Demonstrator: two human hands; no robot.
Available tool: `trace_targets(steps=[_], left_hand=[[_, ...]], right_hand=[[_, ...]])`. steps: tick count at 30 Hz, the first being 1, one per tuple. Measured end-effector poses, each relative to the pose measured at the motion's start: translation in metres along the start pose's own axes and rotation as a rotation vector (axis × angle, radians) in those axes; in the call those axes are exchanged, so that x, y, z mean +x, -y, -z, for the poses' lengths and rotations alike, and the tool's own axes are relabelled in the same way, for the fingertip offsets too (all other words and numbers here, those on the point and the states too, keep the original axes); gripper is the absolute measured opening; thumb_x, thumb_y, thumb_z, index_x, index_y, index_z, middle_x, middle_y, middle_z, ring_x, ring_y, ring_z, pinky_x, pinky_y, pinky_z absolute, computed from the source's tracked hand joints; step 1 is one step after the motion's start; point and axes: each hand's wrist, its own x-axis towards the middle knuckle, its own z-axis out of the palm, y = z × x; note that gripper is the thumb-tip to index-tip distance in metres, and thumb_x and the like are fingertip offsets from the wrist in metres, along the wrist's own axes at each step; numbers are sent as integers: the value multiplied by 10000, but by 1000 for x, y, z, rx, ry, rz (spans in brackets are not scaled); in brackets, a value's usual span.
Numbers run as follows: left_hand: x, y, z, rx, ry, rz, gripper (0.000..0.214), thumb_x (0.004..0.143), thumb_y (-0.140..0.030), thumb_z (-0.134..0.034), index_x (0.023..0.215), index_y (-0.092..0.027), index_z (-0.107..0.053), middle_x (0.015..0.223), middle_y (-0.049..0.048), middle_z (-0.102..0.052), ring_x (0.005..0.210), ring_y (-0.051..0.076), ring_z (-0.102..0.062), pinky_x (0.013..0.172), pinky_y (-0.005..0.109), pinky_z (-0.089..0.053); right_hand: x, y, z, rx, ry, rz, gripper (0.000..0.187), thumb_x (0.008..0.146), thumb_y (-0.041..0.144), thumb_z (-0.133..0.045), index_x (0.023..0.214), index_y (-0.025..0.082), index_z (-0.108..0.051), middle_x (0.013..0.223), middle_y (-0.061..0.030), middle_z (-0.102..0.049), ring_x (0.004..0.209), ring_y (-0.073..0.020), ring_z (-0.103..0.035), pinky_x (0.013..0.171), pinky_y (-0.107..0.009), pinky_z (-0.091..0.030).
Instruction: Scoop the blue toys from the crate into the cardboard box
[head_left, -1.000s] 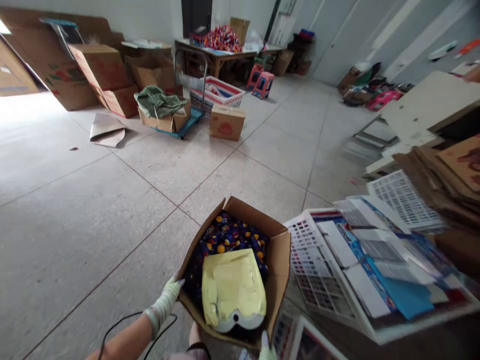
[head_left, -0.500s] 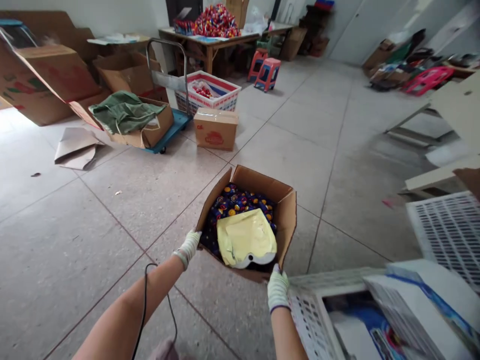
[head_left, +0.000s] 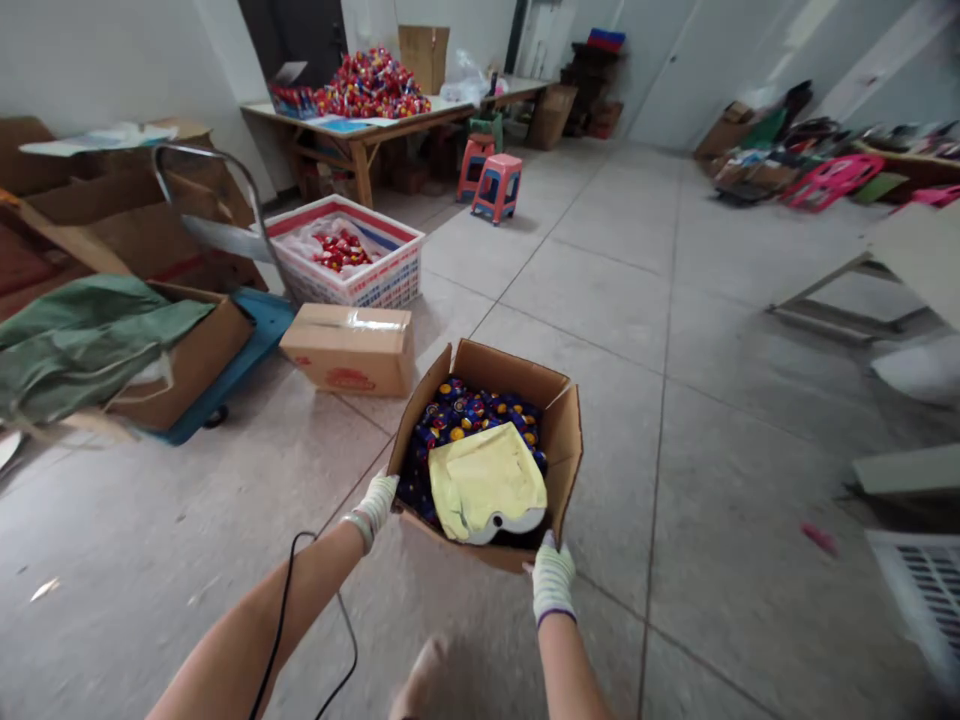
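An open cardboard box [head_left: 564, 440] is carried above the tiled floor. It is full of small blue, yellow and red items [head_left: 469, 410], with a yellow sheet [head_left: 487, 480] lying on top. My left hand [head_left: 373, 508], in a white glove, grips the box's lower left corner. At the lower right corner, my gloved right hand [head_left: 553, 578] holds the box from beneath. A thin black cable [head_left: 289, 590] hangs along my left forearm.
A sealed cardboard box [head_left: 349, 348] lies on the floor ahead left, beside a blue trolley [head_left: 247, 340] and a red-and-white basket [head_left: 352, 250]. A table [head_left: 360, 130] piled with red items and two stools [head_left: 487, 180] stand farther back. Boards lie at right.
I have walked forward and turned left while carrying the box. The trays and printed sheets at right have left the view. The sealed box and basket are closer.
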Motion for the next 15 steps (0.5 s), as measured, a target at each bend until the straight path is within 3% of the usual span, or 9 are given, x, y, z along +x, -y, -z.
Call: trace_targets(steps=[6,15], left_hand=[[126,-171,-194,-35,-6,-60,584,885,-285,-611,1443,-119,-570,750,29,-605,481,148,-521,469,273,-483],[345,-426,-451,-15,-43,-56,563,827,-391,-746,1331,-155,-655,795,36,-623,647,178,-598,610,277,-548]], right_hand=[[191,216,-87,68,47,6,801,828,520,-616,1518,128,-507,1605,-204,-486,1355,-388,-605,756,-391,-706],[448,520,-228,-1,13,36,782,825,543,-550,1478,114,-522,1581,-217,-498,1320,-401,-622,679,-392,-705]])
